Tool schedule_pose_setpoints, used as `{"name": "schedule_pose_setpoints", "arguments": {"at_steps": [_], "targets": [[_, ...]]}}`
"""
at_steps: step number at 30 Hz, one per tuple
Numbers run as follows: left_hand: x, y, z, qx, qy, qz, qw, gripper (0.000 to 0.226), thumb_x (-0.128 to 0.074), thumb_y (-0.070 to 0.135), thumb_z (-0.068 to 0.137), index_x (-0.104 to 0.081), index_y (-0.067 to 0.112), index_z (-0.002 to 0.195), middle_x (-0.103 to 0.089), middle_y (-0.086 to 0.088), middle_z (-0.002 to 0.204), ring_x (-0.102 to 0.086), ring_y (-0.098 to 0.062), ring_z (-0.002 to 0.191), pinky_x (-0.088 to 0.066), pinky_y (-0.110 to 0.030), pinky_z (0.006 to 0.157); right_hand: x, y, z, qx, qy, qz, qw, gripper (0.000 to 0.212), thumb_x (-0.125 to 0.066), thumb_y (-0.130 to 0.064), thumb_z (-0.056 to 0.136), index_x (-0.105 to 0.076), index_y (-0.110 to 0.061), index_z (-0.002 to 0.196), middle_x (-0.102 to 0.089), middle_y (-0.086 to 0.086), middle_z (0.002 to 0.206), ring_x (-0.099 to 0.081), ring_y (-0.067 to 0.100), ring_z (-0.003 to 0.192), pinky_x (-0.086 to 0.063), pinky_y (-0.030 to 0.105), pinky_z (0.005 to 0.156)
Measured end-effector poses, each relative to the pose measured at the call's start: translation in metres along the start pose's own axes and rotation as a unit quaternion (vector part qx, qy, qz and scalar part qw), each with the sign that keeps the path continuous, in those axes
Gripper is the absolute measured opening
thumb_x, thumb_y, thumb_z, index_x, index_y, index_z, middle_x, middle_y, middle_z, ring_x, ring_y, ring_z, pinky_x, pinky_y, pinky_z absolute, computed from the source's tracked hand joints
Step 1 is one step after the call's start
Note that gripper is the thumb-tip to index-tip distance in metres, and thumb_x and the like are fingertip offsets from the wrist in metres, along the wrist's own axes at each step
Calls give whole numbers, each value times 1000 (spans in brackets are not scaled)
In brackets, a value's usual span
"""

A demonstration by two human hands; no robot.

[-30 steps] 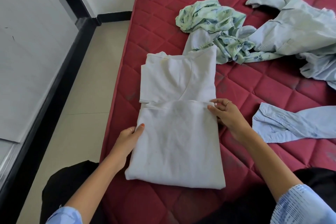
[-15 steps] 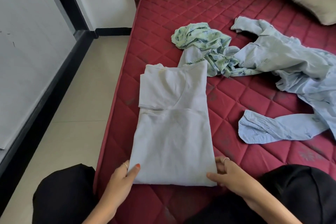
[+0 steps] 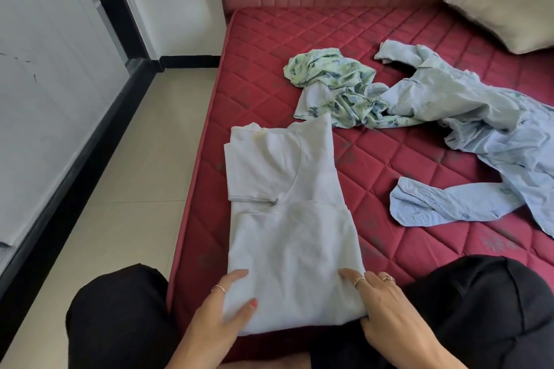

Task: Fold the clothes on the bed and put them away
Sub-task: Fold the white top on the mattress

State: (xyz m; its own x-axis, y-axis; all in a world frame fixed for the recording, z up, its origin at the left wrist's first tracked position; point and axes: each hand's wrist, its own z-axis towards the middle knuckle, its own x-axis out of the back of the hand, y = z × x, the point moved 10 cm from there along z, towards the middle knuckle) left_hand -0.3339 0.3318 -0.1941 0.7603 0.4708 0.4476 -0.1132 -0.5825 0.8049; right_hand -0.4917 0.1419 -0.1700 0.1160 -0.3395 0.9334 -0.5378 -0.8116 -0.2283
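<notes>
- The white tee (image 3: 287, 219) lies flat near the left edge of the mattress (image 3: 269, 48), already folded into a long strip, sleeve tucked across the chest, hem nearest the person.
- Left hand (image 3: 227, 311) holds the hem's left corner: thumb on top, fingers seemingly slipped beneath the cloth.
- Right hand (image 3: 386, 308) holds the right corner, fingers flat on top near the edge, thumb apparently tucked under; how far under cannot be told.
- The tee looks light, soft and limp, likely thin cotton; it should sag and lose its fold if lifted by one point.
- Best taken at both hem corners together, as now, and carried up towards the collar to halve it.
- The quilted cover probably gives some friction, so layers underneath may drag and bunch.
- Beyond it, just past the collar, a green print top (image 3: 332, 90) lies crumpled, touching a blue shirt (image 3: 467, 117) sprawled to the right, one sleeve reaching back towards the tee.
- A pillow (image 3: 509, 18) sits at the headboard.
</notes>
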Motion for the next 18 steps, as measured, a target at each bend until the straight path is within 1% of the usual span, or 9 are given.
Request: {"name": "schedule_pose_setpoints", "arguments": {"at_steps": [2,3,5,6,8,10,13,15,18], "targets": [[-1,-6,-8,-9,-18,62,998,84,-80,40,69,-30,40,137,-41,24,115,-45,2,102,-31,-12,86,10,-4,-3,4,4,-34,999,71,-54,-14,46,-67,-29,114,-63,-14,84,-61,13,80,-52,27,67],[-6,-8,-10,-3,-40,72,997,101,-78,42,69,-15,28,147,-39,17,122,-42,-1,107,-26,-12,88,16,-8,-3,8,-4,-27,1000,70,-47,-15,54,-62,-30,121,-65,-14,99,-60,15,95,-50,27,81],[-18,0,-20,-21,-90,116,989,108,-66,44,78,16,29,145,-16,17,142,-24,1,126,-18,-2,89,24,-7,-5,9,-7,9,1000,66,-42,-15,69,-51,-37,130,-59,-17,121,-50,12,118,-39,24,97],[-19,9,-21,-34,-88,183,979,99,-62,41,84,15,31,146,-14,18,145,-22,0,132,-16,0,91,31,-5,-5,6,1,11,1000,63,-43,-13,73,-51,-40,130,-57,-18,122,-47,10,120,-37,22,98],[-6,21,-14,-69,-31,243,967,66,-59,28,89,-29,33,148,-31,26,130,-40,-5,128,-28,-8,98,54,-3,-3,0,39,49,998,57,-44,-12,73,-57,-41,120,-59,-19,112,-50,9,115,-39,20,92],[16,38,-3,-113,38,211,970,39,-67,17,81,-62,45,108,-44,25,95,-57,-4,96,-43,-14,82,76,-3,-1,23,77,105,991,51,-46,-12,68,-63,-47,101,-55,-17,87,-57,15,94,-41,24,76],[47,65,13,-179,65,179,965,28,-78,15,76,-68,41,79,-44,29,100,-54,1,91,-37,-7,79,106,8,13,47,136,159,977,54,-70,-3,70,-57,-56,73,-46,-10,79,-49,14,74,-35,25,65],[64,84,26,-170,39,112,978,25,-79,17,76,-72,41,73,-50,33,110,-54,8,100,-36,-2,83,123,8,28,58,152,182,970,29,-76,-13,72,-62,-38,67,-50,-5,90,-52,20,82,-40,31,71],[85,110,48,-140,14,-27,990,22,-75,15,82,-72,33,96,-72,21,99,-65,5,94,-46,-6,77,152,5,57,71,169,207,961,11,-71,-20,76,-63,-14,70,-59,-3,89,-60,15,81,-44,30,70]]}}
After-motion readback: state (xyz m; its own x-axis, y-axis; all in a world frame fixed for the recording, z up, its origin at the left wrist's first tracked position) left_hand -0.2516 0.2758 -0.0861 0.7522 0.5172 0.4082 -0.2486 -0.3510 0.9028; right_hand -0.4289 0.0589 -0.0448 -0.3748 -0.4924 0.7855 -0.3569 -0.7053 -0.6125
